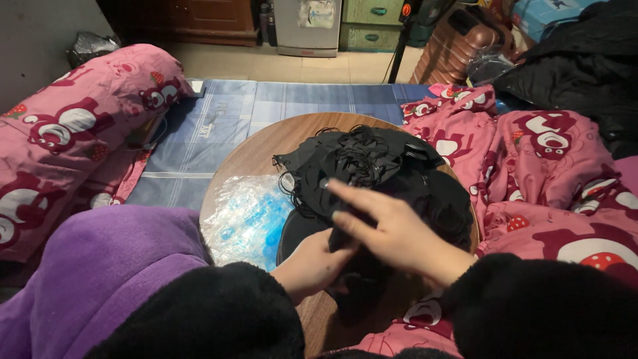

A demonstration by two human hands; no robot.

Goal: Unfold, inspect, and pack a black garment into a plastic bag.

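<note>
Your left hand (316, 262) is closed around a black face mask (345, 266) at the near edge of the round wooden surface (249, 156), pinning it just in front of you. Your right hand (392, 229) lies flat over that same mask, fingers (349, 196) stretched out toward the upper left, touching it but not gripping. The heap of black masks (379, 166) with their tangled ear loops sits directly beyond both hands, toward the far side of the surface, and your right fingertips are the nearer to it. A clear plastic bag (246, 219) lies just left of your left hand. The pink patterned blanket (551, 173) spreads to your right.
</note>
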